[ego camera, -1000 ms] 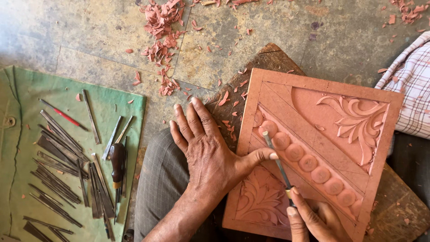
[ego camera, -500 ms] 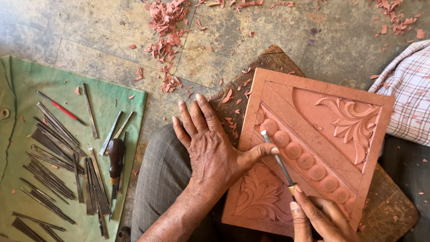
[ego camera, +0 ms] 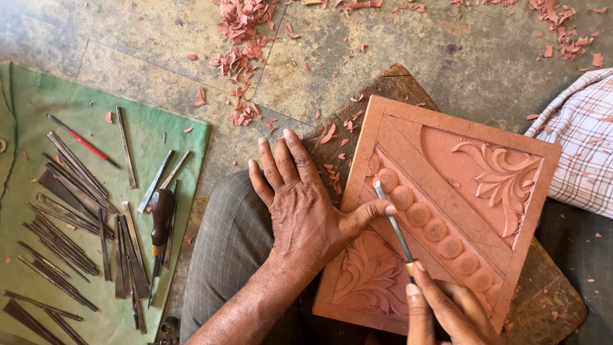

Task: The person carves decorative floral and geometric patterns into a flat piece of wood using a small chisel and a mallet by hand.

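A square terracotta-coloured carved panel lies tilted on a dark wooden board. It bears leaf scrolls and a diagonal row of round beads. My left hand rests flat, fingers spread, at the panel's left edge, with its thumb pressed against a thin metal chisel. My right hand grips the chisel's lower end at the bottom of the view. The chisel's tip touches the panel near the upper beads.
A green cloth at the left carries several metal carving tools, one with a red shaft and one with a dark wooden handle. Reddish shavings litter the stone floor. A checked cloth lies at the right edge.
The view has shifted slightly. The chisel tip has crept a little along the bead row, and both hands keep their hold.
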